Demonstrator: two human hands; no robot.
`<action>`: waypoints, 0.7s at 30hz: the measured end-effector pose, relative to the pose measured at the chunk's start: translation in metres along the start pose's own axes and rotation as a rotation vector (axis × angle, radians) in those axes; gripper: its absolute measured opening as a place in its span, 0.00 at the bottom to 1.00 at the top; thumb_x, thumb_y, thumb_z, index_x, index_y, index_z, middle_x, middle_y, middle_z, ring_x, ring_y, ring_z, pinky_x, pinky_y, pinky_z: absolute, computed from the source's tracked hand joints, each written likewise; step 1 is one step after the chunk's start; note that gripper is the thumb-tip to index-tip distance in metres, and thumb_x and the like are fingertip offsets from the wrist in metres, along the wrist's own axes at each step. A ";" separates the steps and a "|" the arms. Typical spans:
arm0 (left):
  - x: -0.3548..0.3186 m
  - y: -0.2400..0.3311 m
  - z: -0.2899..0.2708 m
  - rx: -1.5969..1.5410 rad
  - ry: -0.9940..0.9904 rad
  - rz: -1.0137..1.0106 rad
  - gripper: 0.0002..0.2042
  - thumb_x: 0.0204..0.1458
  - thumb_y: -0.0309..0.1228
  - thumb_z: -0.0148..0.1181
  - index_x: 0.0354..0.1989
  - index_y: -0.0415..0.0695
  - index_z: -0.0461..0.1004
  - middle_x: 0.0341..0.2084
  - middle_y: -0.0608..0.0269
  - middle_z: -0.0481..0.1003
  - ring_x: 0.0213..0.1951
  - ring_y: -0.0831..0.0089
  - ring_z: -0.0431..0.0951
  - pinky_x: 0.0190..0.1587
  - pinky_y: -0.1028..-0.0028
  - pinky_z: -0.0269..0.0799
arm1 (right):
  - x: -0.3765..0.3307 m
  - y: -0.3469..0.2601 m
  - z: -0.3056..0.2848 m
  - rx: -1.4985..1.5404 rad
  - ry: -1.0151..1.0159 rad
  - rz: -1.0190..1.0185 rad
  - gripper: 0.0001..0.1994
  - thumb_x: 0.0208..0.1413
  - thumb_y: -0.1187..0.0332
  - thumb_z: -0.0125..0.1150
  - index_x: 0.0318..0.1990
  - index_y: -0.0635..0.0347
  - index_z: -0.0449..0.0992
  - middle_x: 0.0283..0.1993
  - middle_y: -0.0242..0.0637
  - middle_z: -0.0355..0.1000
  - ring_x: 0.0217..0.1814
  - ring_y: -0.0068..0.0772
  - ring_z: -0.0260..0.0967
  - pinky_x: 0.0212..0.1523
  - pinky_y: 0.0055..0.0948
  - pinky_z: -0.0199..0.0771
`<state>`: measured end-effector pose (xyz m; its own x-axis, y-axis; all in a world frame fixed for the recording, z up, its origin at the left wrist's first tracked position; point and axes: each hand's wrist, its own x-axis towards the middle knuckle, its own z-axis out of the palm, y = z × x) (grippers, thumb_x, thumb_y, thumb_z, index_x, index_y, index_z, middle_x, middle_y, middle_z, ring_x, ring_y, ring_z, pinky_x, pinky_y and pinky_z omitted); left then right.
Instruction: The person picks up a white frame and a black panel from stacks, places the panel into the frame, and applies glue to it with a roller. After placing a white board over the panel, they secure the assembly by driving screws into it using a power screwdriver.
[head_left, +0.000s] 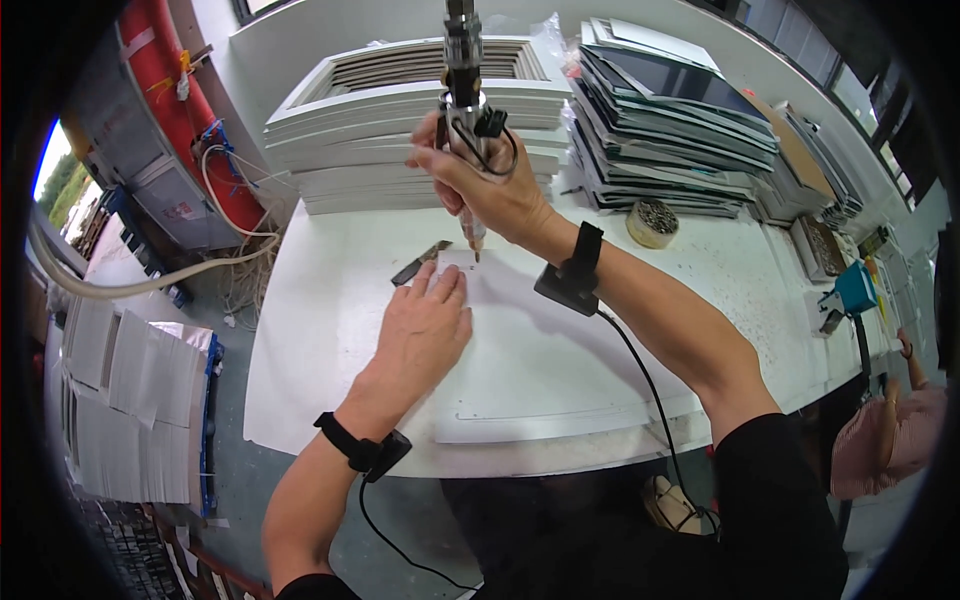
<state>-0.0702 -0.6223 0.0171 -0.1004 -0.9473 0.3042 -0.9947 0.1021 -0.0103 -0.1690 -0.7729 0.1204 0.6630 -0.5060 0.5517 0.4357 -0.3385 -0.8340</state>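
My right hand (505,190) is wrapped round an upright power screwdriver (463,65) that comes down from above. Its bit points down at the far left corner of a white flat panel (560,350), where small dark marks show; whether it touches cannot be made out. My left hand (425,325) lies flat with fingers stretched over that panel's left edge, just nearer than the bit. Close to its fingertips rests a dark narrow metal strip (415,267). Beyond my right wrist stands a round tub of small metal screws (652,222).
Stacked white frames (330,170) and a pile of dark glossy panels (670,120) stand along the table's back. A teal holder (855,288) sits at the right edge. White boards (135,390) are stacked on the left floor. Another person's striped sleeve (890,440) shows far right.
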 end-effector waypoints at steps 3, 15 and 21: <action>-0.003 -0.003 -0.007 0.007 0.012 0.009 0.20 0.62 0.33 0.54 0.59 0.34 0.75 0.61 0.51 0.73 0.66 0.50 0.68 0.63 0.55 0.67 | -0.008 -0.044 -0.015 0.007 0.092 -0.094 0.09 0.63 0.66 0.65 0.44 0.61 0.75 0.22 0.25 0.69 0.20 0.13 0.63 0.20 0.20 0.65; 0.072 0.133 0.000 -0.540 0.020 -0.033 0.10 0.59 0.31 0.64 0.47 0.44 0.79 0.37 0.58 0.79 0.44 0.59 0.79 0.46 0.62 0.75 | -0.117 -0.105 -0.134 0.005 0.391 -0.087 0.13 0.60 0.64 0.64 0.46 0.63 0.75 0.32 0.36 0.78 0.20 0.17 0.65 0.22 0.22 0.66; 0.095 0.154 0.018 -0.436 -0.015 -0.047 0.05 0.59 0.31 0.63 0.39 0.44 0.80 0.34 0.59 0.78 0.41 0.57 0.78 0.44 0.62 0.74 | -0.135 -0.098 -0.162 0.096 0.441 -0.107 0.13 0.62 0.68 0.62 0.50 0.63 0.73 0.34 0.37 0.77 0.19 0.18 0.65 0.21 0.22 0.67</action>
<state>-0.2329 -0.7021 0.0272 -0.0588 -0.9580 0.2807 -0.8967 0.1743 0.4070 -0.4001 -0.8002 0.1277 0.2981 -0.7684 0.5663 0.5555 -0.3428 -0.7576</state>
